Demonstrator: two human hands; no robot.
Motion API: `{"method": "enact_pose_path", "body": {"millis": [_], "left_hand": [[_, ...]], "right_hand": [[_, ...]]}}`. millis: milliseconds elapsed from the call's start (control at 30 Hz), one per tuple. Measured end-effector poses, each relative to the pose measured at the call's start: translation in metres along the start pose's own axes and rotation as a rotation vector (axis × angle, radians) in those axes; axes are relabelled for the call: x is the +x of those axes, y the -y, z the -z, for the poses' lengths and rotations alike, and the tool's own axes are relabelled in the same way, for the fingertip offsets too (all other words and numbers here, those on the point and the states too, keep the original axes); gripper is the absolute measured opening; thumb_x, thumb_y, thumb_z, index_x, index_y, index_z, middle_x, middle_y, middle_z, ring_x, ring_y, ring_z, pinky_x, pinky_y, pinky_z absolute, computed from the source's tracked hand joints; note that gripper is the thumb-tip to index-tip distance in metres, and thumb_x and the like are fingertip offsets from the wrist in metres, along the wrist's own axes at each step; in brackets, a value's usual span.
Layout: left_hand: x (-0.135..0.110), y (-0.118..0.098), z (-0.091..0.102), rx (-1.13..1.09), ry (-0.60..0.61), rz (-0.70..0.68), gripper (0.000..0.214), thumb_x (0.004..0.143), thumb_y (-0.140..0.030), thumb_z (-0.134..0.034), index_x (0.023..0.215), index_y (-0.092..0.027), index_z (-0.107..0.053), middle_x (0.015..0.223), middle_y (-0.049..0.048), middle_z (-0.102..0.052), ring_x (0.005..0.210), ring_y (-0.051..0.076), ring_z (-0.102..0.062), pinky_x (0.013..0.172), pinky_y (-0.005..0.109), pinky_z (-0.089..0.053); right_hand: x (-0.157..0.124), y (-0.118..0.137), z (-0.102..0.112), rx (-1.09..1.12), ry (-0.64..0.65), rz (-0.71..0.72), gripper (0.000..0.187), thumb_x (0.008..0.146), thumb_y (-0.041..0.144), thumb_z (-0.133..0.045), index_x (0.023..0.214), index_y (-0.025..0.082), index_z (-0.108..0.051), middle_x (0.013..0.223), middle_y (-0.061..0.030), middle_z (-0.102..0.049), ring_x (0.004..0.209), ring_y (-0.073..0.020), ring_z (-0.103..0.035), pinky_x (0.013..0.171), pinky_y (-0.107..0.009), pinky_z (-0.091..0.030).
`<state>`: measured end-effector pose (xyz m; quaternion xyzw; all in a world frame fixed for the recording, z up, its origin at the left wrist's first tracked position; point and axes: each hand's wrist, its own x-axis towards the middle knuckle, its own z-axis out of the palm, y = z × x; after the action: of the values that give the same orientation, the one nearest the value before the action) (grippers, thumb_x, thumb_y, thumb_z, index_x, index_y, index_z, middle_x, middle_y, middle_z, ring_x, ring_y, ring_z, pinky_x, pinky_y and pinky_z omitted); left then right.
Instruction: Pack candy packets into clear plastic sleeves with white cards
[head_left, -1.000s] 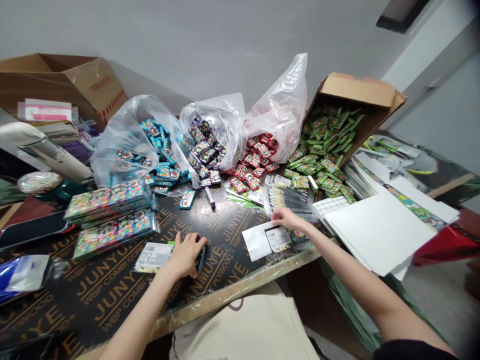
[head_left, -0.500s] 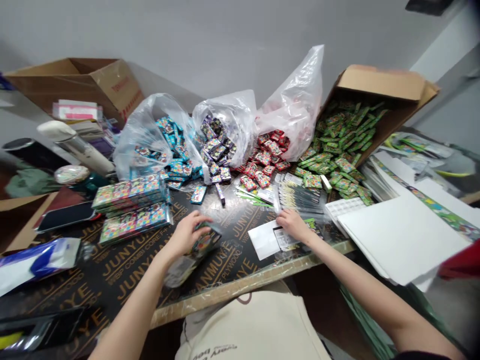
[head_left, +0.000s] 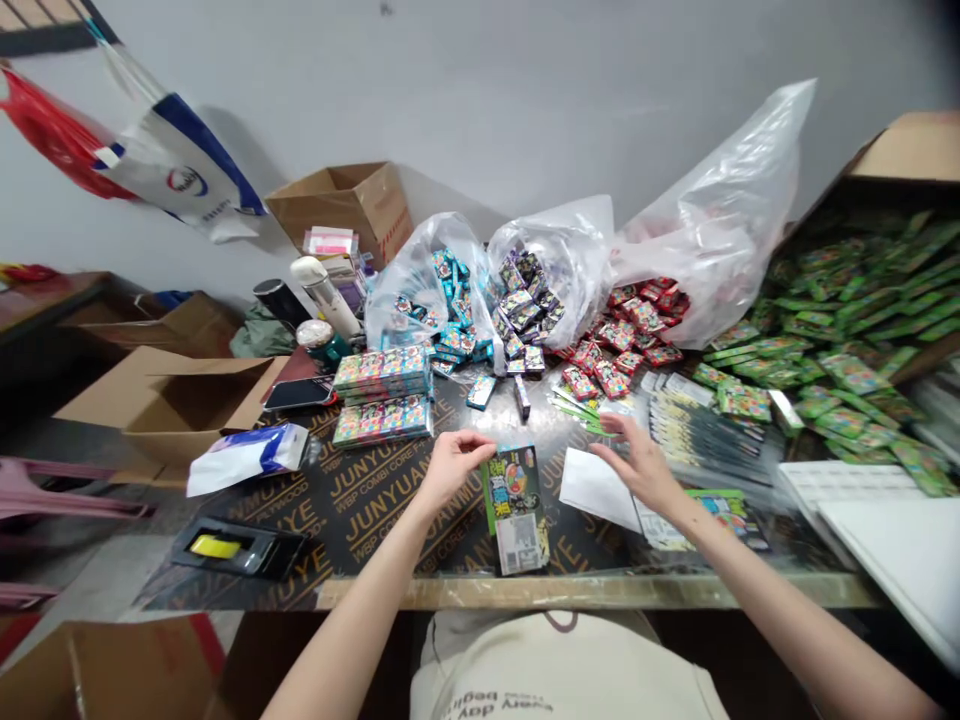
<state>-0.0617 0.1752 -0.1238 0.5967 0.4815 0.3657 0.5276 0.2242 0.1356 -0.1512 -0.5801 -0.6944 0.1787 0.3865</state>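
My left hand (head_left: 456, 466) pinches the top left corner of a flat black printed packet (head_left: 519, 505) with colourful pictures and a pale label. A green edge shows along the packet's left side. My right hand (head_left: 637, 462) is open, thumb and fingers apart, over a white folded sheet (head_left: 600, 492); whether it touches the sheet I cannot tell. Under my right forearm lies another printed packet (head_left: 716, 510) with green edges. Beyond the hands are thin green strips (head_left: 577, 408) and a fan of black-and-cream sticks or sleeves (head_left: 690, 425).
Clear bags spill small blue boxes (head_left: 457, 335), purple boxes (head_left: 529, 300) and red boxes (head_left: 622, 335) along the back. Many green packets (head_left: 825, 330) fill the right. Stacked boxes (head_left: 382, 395), a phone (head_left: 300, 393) and a tape dispenser (head_left: 236, 548) are left. White sheets (head_left: 885, 530) lie right.
The view has swung left. The black packet, blurred and tilted before, now shows its printed face with my left hand at its corner. My right hand's fingers have opened above the white sheet.
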Motion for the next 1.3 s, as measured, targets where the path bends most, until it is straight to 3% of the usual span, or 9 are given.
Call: {"method": "enact_pose_path", "body": {"millis": [100, 200, 300, 533, 800, 967, 1067, 1233, 1300], "left_hand": [[0.001, -0.006, 0.001, -0.016, 0.037, 0.000, 0.023, 0.067, -0.034, -0.064, 0.074, -0.012, -0.065, 0.063, 0.0023, -0.063, 0.056, 0.012, -0.055, 0.053, 0.022, -0.042], [0.000, -0.007, 0.000, 0.033, 0.025, -0.048, 0.022, 0.070, -0.034, -0.062, 0.074, -0.012, -0.065, 0.065, 0.0024, -0.064, 0.058, 0.012, -0.056, 0.055, 0.022, -0.043], [-0.003, -0.008, -0.002, 0.127, 0.003, -0.101, 0.021, 0.072, -0.033, -0.059, 0.073, -0.013, -0.066, 0.066, 0.0030, -0.065, 0.060, 0.014, -0.057, 0.058, 0.023, -0.044], [-0.009, -0.021, -0.008, 0.349, 0.027, -0.239, 0.015, 0.075, -0.027, -0.057, 0.073, -0.015, -0.067, 0.069, 0.0038, -0.066, 0.063, 0.014, -0.058, 0.059, 0.023, -0.044], [-0.020, -0.019, -0.009, 0.551, 0.105, -0.456, 0.017, 0.081, -0.019, -0.051, 0.088, -0.019, -0.067, 0.080, 0.0044, -0.062, 0.073, 0.014, -0.057, 0.068, 0.025, -0.043], [-0.022, -0.016, -0.010, 0.584, 0.111, -0.491, 0.023, 0.083, -0.019, -0.048, 0.096, -0.024, -0.067, 0.083, 0.0036, -0.060, 0.074, 0.013, -0.055, 0.067, 0.024, -0.043], [-0.020, -0.016, -0.012, 0.501, 0.092, -0.478, 0.020, 0.080, -0.017, -0.052, 0.089, -0.023, -0.069, 0.079, 0.0034, -0.061, 0.072, 0.013, -0.057, 0.066, 0.024, -0.044], [-0.020, -0.017, -0.014, 0.331, -0.028, -0.389, 0.005, 0.071, -0.015, -0.061, 0.070, -0.016, -0.066, 0.070, 0.0031, -0.065, 0.066, 0.014, -0.059, 0.064, 0.025, -0.045], [-0.021, -0.017, -0.016, 0.332, -0.042, -0.395, 0.005, 0.071, -0.015, -0.060, 0.069, -0.016, -0.064, 0.070, 0.0031, -0.065, 0.067, 0.014, -0.059, 0.065, 0.025, -0.044]], "right_hand": [[0.020, 0.054, -0.032, 0.428, 0.060, -0.094, 0.041, 0.079, 0.035, -0.054, 0.116, 0.026, -0.038, 0.101, -0.0065, -0.059, 0.088, -0.0188, -0.059, 0.075, -0.034, -0.047], [0.029, 0.079, -0.055, 0.566, 0.119, -0.132, 0.040, 0.077, 0.031, -0.057, 0.112, 0.025, -0.040, 0.082, -0.0015, -0.061, 0.072, -0.0157, -0.060, 0.066, -0.030, -0.048], [0.029, 0.082, -0.061, 0.578, 0.104, -0.152, 0.036, 0.075, 0.028, -0.057, 0.108, 0.024, -0.043, 0.071, 0.0015, -0.059, 0.064, -0.0144, -0.057, 0.062, -0.028, -0.046], [0.027, 0.073, -0.049, 0.532, 0.140, -0.122, 0.035, 0.075, 0.026, -0.058, 0.107, 0.024, -0.043, 0.068, 0.0020, -0.060, 0.062, -0.0142, -0.057, 0.058, -0.026, -0.044], [-0.004, 0.066, -0.046, 0.386, 0.004, 0.097, 0.027, 0.081, 0.025, -0.054, 0.108, 0.024, -0.048, 0.087, -0.0030, -0.067, 0.086, -0.0194, -0.062, 0.084, -0.035, -0.044], [0.015, 0.077, -0.028, 0.350, 0.150, 0.028, 0.025, 0.085, 0.029, -0.048, 0.109, 0.022, -0.049, 0.084, -0.0030, -0.065, 0.079, -0.0168, -0.061, 0.076, -0.031, -0.045], [0.040, 0.088, -0.016, 0.278, 0.155, 0.026, 0.016, 0.081, 0.032, -0.053, 0.089, 0.019, -0.057, 0.085, -0.0032, -0.061, 0.081, -0.0151, -0.056, 0.071, -0.027, -0.042], [0.064, 0.097, -0.020, 0.306, 0.586, 0.036, 0.020, 0.073, 0.034, -0.060, 0.068, 0.015, -0.057, 0.069, 0.0007, -0.057, 0.066, -0.0114, -0.050, 0.058, -0.021, -0.037], [0.067, 0.097, -0.026, 0.324, 0.682, 0.013, 0.021, 0.071, 0.033, -0.061, 0.066, 0.014, -0.056, 0.063, 0.0021, -0.055, 0.061, -0.0101, -0.048, 0.055, -0.020, -0.035]]}}
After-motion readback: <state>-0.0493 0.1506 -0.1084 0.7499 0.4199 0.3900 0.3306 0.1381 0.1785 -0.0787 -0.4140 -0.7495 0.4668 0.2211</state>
